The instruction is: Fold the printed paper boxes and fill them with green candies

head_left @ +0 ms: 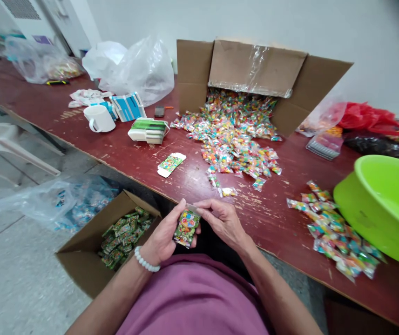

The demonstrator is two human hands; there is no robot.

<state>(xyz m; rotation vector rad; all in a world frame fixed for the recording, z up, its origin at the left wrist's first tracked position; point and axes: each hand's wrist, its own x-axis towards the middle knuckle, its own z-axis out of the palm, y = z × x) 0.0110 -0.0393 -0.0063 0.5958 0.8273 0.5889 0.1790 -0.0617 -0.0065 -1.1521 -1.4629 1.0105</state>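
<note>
Over my lap, in front of the table edge, my left hand [169, 232] is wrapped round a small green printed candy box [187, 227], its front facing up. My right hand [222, 218] is closed at the box's top end, thumb and fingers pinching its pale flap. A flattened box of the same print [171, 164] lies on the table just beyond my hands. Behind it rests a banded stack of flat green boxes [148, 130]. Wrapped candies [234, 144] spill across the table from a cardboard carton [258, 67] lying on its side.
Left of my legs, an open carton [80, 267] holds several filled green packs [125, 235], beside a clear bag [80, 204]. A white mug [99, 118] and blue box stacks [128, 107] stand farther left. At right are a green basin [367, 200] and more candies [339, 232].
</note>
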